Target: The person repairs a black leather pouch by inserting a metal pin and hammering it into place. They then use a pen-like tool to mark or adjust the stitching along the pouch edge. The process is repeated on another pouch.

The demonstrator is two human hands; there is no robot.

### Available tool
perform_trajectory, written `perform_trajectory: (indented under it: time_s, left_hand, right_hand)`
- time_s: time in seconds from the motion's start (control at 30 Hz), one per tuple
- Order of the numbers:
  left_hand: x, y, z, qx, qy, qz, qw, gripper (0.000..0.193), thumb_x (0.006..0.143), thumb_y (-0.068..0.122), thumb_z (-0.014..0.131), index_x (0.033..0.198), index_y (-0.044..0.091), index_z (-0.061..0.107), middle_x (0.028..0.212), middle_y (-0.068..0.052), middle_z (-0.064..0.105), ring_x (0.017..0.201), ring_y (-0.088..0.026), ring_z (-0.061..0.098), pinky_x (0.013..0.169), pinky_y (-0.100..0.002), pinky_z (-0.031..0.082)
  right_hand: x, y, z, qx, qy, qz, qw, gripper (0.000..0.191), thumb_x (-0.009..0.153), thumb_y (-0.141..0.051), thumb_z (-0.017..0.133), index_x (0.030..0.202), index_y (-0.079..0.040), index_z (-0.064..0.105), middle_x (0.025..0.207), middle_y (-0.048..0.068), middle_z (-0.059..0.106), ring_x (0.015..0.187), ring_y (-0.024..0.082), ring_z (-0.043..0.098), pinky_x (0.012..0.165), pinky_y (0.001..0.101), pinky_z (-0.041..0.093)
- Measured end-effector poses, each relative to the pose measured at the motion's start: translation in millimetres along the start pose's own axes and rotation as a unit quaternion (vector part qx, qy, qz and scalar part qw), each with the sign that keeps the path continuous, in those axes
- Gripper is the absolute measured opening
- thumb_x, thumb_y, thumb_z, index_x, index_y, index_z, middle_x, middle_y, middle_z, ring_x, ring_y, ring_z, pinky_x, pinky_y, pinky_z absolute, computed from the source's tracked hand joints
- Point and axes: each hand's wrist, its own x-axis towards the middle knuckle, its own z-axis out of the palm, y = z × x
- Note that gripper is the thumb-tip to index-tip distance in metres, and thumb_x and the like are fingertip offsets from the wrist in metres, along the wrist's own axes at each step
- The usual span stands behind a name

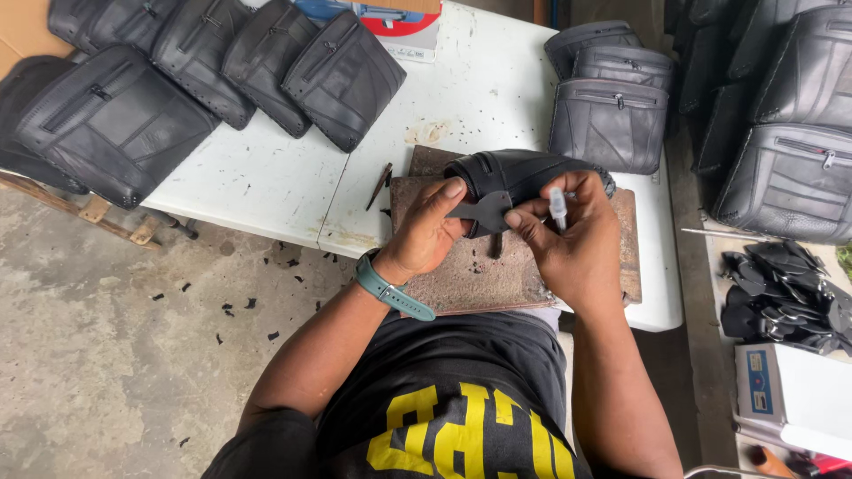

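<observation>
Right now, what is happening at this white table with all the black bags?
A person works on a black leather bag lying on a worn brown board on the white table. The left hand holds a small dark leather tab against the bag; the right hand pinches a small pale tool beside it. More black leather bags lie in rows behind.

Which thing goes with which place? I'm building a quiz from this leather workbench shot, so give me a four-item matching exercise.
1. small grey tool
2. teal watch
3. row of black bags
4. pile of leather tabs

a. far left of the white table
b. left wrist
c. right edge, off the table
d. right hand

Pairs: 1-d, 2-b, 3-a, 4-c
</observation>
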Motion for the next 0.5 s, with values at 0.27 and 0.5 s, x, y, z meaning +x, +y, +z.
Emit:
perform_trajectory:
  time_s: [0.27, 0.5]
  left_hand:
    - [-1, -3, 0, 0.136, -0.008, -0.009, 0.991, 0.048, 0.103, 0.041, 0.066, 0.124, -0.003, 0.067, 0.104, -0.005, 0.068, 0.099, -0.013, 0.064, 0.089, -0.034, 0.056]
    - [3, 4, 20, 0.354, 0.053, 0.039, 0.933, 0.033, 0.100, 0.028, 0.070, 0.118, 0.000, 0.070, 0.105, -0.007, 0.076, 0.096, -0.011, 0.070, 0.086, -0.029, 0.060]
  right_hand:
    - [-7, 8, -7, -0.005, 0.002, -0.018, 1.000, 0.037, 0.090, 0.007, 0.080, 0.110, -0.002, 0.051, 0.089, 0.007, 0.067, 0.086, 0.009, 0.068, 0.077, 0.0228, 0.057]
    - [0, -14, -20, -0.158, 0.129, -0.095, 0.974, 0.031, 0.098, -0.009, 0.088, 0.115, 0.001, 0.063, 0.100, 0.006, 0.072, 0.089, 0.009, 0.067, 0.078, 0.0234, 0.056]
